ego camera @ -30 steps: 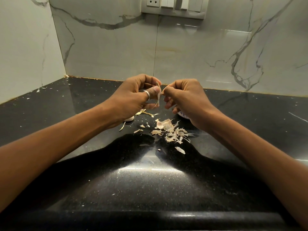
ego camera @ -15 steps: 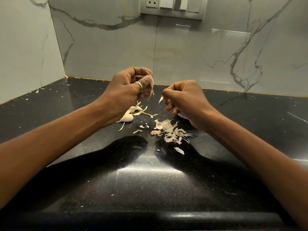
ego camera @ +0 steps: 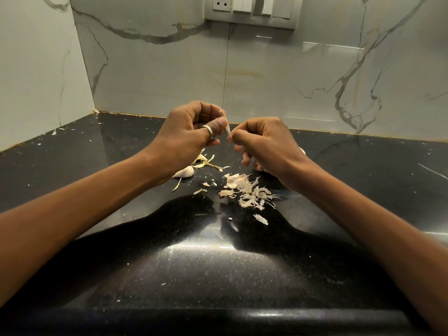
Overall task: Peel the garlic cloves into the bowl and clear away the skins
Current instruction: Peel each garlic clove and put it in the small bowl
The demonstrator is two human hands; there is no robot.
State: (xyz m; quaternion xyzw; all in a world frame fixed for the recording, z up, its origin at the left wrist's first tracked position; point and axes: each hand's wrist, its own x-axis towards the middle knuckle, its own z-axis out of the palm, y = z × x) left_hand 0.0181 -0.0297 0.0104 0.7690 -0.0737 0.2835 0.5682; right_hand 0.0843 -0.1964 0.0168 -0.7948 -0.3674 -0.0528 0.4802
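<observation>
The countertop [ego camera: 101, 180] is black with small white specks, the wall tiles [ego camera: 278, 76] are white with grey veins, and the garlic skins [ego camera: 244, 190] are pale cream.

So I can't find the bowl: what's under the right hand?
Only a pale sliver shows past the right hand. The hand covers the rest, so what it belongs to cannot be told.

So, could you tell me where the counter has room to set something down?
Mostly bare counter lies between the skin pile and the front edge, and right of the right hand. Crowded by the left hand: loose clove.
</observation>
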